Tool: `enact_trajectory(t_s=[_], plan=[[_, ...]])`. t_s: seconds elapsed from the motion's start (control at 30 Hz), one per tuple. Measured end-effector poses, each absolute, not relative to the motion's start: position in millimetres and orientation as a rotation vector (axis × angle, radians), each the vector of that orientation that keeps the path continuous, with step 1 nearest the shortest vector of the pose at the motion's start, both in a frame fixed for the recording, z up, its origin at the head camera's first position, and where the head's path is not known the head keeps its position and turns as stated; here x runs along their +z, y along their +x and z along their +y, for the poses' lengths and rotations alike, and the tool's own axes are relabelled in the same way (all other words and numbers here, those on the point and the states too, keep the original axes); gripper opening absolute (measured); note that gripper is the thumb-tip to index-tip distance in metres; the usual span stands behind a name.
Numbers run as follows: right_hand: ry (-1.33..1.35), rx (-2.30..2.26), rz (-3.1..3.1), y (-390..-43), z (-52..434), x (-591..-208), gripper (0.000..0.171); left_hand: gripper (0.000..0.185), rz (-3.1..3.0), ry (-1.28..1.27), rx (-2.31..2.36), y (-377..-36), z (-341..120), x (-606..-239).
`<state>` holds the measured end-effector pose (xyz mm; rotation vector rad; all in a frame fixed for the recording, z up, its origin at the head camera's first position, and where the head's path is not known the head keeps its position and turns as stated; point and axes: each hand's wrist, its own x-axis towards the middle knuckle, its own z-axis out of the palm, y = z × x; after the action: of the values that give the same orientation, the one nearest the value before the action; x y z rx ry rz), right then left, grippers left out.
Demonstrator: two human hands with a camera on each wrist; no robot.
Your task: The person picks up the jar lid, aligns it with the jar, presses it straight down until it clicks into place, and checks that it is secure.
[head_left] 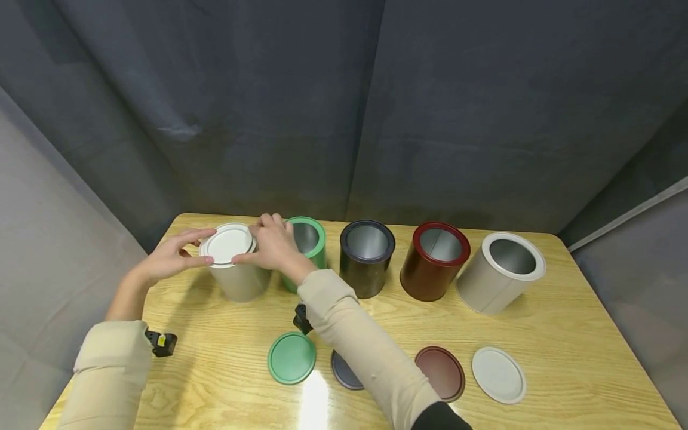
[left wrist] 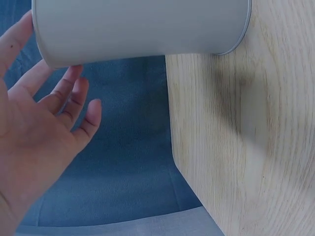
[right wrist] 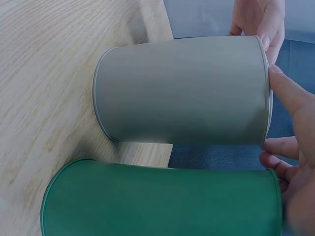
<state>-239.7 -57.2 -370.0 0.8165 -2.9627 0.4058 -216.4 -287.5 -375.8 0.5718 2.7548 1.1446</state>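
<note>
At the table's left back, a white can (head_left: 239, 280) stands upright with a white lid (head_left: 228, 243) over its mouth. My left hand (head_left: 171, 258) holds the lid's left edge between thumb and forefinger. From the opposite side my right hand (head_left: 275, 243) grips the lid, thumb at the front and fingers toward the back. In the left wrist view, the other fingers (left wrist: 74, 101) hang beside the can's top rim. The right wrist view shows both thumbs right at that rim. Beside the right hand stands an uncovered green can (right wrist: 162, 201).
Farther right stand three uncovered cans: black (head_left: 366, 260), dark red (head_left: 434, 263) and white (head_left: 500, 275). Nearer the front lie a green lid (head_left: 291, 358), a dark lid (head_left: 344, 371) partly under the right sleeve, a dark red lid (head_left: 441, 373) and another white lid (head_left: 498, 375).
</note>
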Motion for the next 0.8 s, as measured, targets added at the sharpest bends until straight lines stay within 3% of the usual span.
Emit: enact_trajectory(t_s=[0.8], plan=[[0.74, 0.442, -2.932, -238.2, -62.1, -373.5, 0.061, 0.052, 2.856, 0.556, 1.141, -220.7, -286.1, -384.3]])
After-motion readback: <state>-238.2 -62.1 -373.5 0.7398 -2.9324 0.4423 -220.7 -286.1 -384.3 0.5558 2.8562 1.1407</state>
